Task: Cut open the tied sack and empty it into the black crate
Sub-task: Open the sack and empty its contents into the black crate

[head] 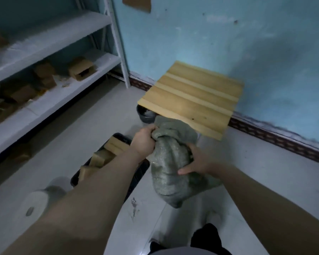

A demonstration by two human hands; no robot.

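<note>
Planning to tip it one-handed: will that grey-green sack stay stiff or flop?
Probably floppy: the sack creases and sags below the left hand gripping its bunched top. Likely not slippery, given the coarse weave. Weight unclear; the right hand steadies its side.

Left forearm (92, 190) and right forearm (265, 199): bare along the whole visible length, up to the frame edges. Left hand (143, 142) and right hand (197, 163): bare as well, outlines softened by blur. Bottom edge, centre: narrow strip of grey garment (173, 252). Above and beside it: black clothing (206, 238) in two blurred patches, trouser legs or shoes, not told apart at this sharpness.
</note>
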